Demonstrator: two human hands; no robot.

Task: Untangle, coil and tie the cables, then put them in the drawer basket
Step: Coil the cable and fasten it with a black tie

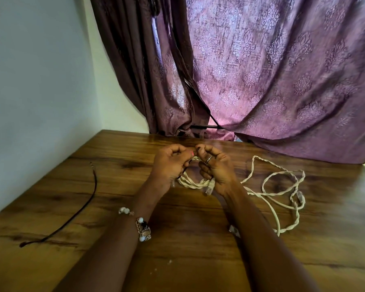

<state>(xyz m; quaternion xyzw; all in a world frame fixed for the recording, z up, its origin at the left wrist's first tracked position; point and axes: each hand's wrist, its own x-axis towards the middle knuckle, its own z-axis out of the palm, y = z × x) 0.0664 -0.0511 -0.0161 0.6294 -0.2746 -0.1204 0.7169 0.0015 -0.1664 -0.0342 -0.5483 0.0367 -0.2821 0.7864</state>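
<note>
While both hands point(195, 165) pinch it, the twisted cream cable point(278, 186) sprawls on grained wood point(114, 165).

Wooden table point(105, 260) meets pale wall point(40, 81) and purple curtains point(282, 81).

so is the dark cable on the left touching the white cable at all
Apart. The head view shows the dark cable lying alone on the table, bare wood between it and the white cable, which both hands hold.
</note>
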